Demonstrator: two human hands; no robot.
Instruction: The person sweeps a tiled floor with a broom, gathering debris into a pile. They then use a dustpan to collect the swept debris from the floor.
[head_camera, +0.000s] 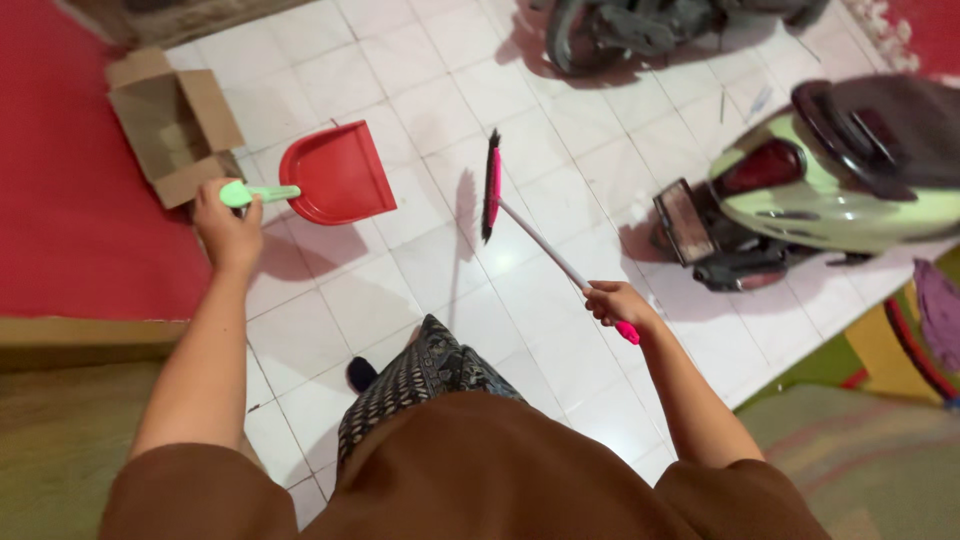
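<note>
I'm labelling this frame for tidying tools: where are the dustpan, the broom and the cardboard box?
dustpan (340, 172), head view, middle of its red scoop.
broom (491, 186), head view, pink bristle head.
cardboard box (160, 125), head view, inner wall.

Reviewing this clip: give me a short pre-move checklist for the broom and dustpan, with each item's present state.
1. Left hand grips the green handle of the red dustpan: ok.
2. Right hand grips the broom near its pink handle end: ok.
3. Broom bristles touch the white tiled floor: cannot tell.
4. Open tile lies between broom head and dustpan: ok.
5. Debris visible to sweep there: cannot tell.
6. Open cardboard box lies close beside the dustpan: not ok.
</note>
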